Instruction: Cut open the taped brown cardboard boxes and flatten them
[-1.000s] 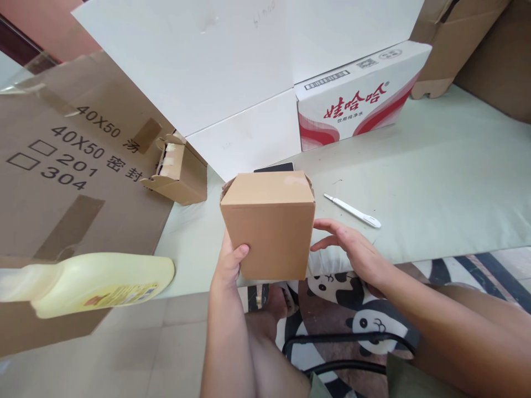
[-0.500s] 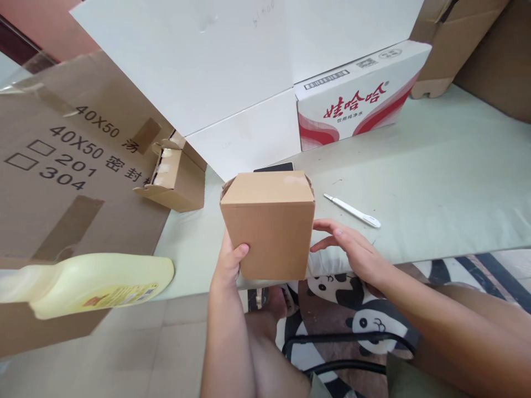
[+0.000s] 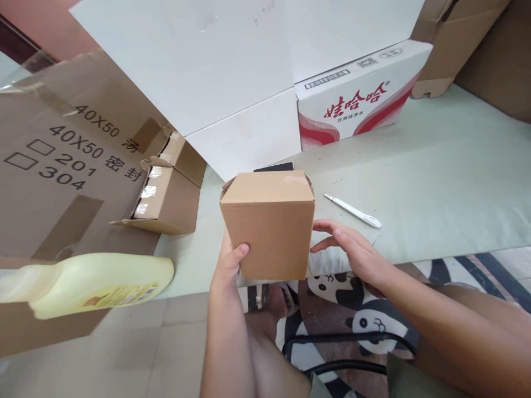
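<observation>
A plain brown cardboard box is held upright at the middle, above the edge of the pale green covered surface. My left hand grips its left side, with the thumb across the front face and the other fingers hidden behind. Beside the box's right edge is my right hand, open, fingers apart; whether the fingertips touch the cardboard I cannot tell. On the cloth, right of the box, lies a white craft knife. A dark flat object shows partly behind the box.
Two small brown boxes, a nearer one and a farther one, stand at left against a large printed carton. A pale yellow bottle lies in front. White board and a red-and-white carton line the back.
The nearer small box at left has shifted left and toward me, showing more of the box behind it. Both hands and the held box look unmoved.
</observation>
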### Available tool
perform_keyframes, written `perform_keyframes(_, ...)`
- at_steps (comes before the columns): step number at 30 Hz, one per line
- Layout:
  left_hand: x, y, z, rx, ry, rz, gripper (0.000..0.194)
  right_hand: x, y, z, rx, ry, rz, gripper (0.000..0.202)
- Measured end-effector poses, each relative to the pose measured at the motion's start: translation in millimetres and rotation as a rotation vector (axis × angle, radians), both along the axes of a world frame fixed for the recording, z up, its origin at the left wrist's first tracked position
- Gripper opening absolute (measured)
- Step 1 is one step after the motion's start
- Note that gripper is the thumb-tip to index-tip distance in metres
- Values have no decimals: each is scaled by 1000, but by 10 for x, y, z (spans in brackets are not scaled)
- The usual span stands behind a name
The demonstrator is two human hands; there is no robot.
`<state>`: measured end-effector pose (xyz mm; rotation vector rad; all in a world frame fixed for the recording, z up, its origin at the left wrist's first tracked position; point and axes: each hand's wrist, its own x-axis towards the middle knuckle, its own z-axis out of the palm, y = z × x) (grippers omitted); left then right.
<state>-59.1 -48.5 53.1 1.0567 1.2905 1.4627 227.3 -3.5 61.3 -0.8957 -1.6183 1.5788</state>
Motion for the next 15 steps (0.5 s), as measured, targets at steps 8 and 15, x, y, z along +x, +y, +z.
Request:
perform_keyframes(8,1,4,6,5,-1,3,71,1,1,8,11,-9,-1,50)
perform_keyframes(15,33,1,33,4,-7,9,74,-5,-4,6,11,-14,-4,51)
